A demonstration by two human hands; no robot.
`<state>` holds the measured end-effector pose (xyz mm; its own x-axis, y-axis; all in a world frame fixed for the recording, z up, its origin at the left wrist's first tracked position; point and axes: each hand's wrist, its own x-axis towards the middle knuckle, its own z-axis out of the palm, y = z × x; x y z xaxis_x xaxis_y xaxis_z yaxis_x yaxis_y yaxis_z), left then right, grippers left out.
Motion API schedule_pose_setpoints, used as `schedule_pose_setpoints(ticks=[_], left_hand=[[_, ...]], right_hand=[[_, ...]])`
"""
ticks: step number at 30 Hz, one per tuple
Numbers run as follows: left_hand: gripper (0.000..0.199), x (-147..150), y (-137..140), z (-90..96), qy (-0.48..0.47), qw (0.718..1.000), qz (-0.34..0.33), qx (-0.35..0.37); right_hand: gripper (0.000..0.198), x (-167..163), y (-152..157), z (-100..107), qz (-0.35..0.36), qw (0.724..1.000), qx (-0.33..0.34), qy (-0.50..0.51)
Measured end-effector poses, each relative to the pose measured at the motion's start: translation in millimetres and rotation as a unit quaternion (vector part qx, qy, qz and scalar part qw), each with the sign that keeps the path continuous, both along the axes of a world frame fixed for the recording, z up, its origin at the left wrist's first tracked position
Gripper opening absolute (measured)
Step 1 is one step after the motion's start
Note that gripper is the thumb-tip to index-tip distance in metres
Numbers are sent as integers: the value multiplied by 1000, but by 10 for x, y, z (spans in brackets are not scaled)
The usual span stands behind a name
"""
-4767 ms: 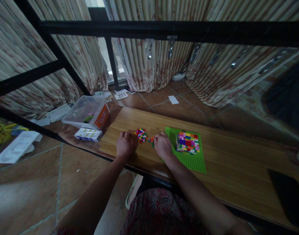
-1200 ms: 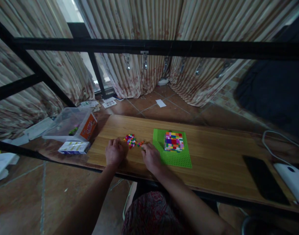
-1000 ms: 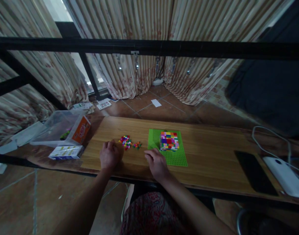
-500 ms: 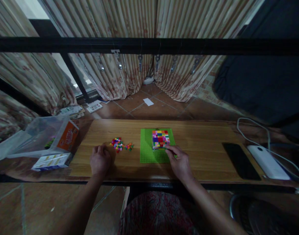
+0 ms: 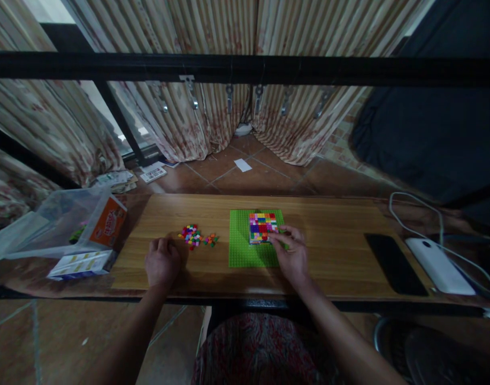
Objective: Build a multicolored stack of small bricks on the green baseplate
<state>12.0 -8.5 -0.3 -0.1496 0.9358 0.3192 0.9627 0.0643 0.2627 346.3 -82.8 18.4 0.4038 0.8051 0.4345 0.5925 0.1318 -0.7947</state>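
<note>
A low block of small multicoloured toy bricks [image 5: 262,224] stands on a green studded baseplate [image 5: 239,254], towards its right side. At the block's front right corner is my right hand [image 5: 292,256], thumb and fingers apart, the thumb tip at the block's edge; no loose brick shows between them. My left hand [image 5: 162,261] rests on the wooden board with its fingers curled in, and nothing shows in it. Just right of that hand lies a loose pile of small coloured bricks [image 5: 191,236], with a smaller cluster of orange and green bricks [image 5: 211,239] beside it.
A clear plastic bin [image 5: 64,214] and a white box [image 5: 82,264] are at the left. On the right lie a black phone [image 5: 395,264], a white device [image 5: 439,266] and a white cable [image 5: 441,224]. A dark rail [image 5: 245,69] with hooks crosses behind the wooden board [image 5: 333,240].
My right hand has shifted slightly up and left at the block's corner, and its pinched fingers have spread. The left hand stays in place. The view has tilted slightly.
</note>
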Motion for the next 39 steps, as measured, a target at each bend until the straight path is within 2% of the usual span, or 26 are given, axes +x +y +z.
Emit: schedule_pose_setpoints(ticks=[3, 7, 9, 12, 18, 23, 29, 32, 35, 37, 39], left_hand=[[30, 1, -3, 3, 2, 1000, 0, -5], [30, 15, -11, 24, -6, 1000, 2, -6], [30, 22, -14, 36, -10, 1000, 5, -10], [31, 28, -15, 48, -10, 1000, 7, -16], [31, 33, -18, 50, -8, 1000, 8, -23], [30, 36, -22, 51, -4, 1000, 6, -17], [30, 37, -18, 40, -12, 1000, 7, -11], [30, 35, -12, 28, -18, 1000, 8, -12], [31, 41, -12, 28, -23, 1000, 9, -14], [32, 48, -17, 34, -24, 1000, 9, -16], [31, 55, -24, 40, -24, 999, 7, -21]], right_hand=[[15, -30, 50, -28, -11, 990, -20, 141], [22, -98, 120, -36, -20, 937, -43, 347], [24, -130, 145, -25, -23, 911, -37, 411], [26, -158, 167, -12, -34, 894, -17, 446], [26, -167, 175, -34, -18, 902, 0, 432], [28, -184, 180, -61, -23, 894, 1, 447], [31, -128, 86, -94, -5, 927, 2, 376], [32, -68, -22, -52, -35, 949, 32, 313], [25, -75, -139, 53, -60, 958, 55, 277], [19, -156, -203, 129, -38, 965, 46, 256], [14, -300, -241, 182, 19, 976, 20, 216]])
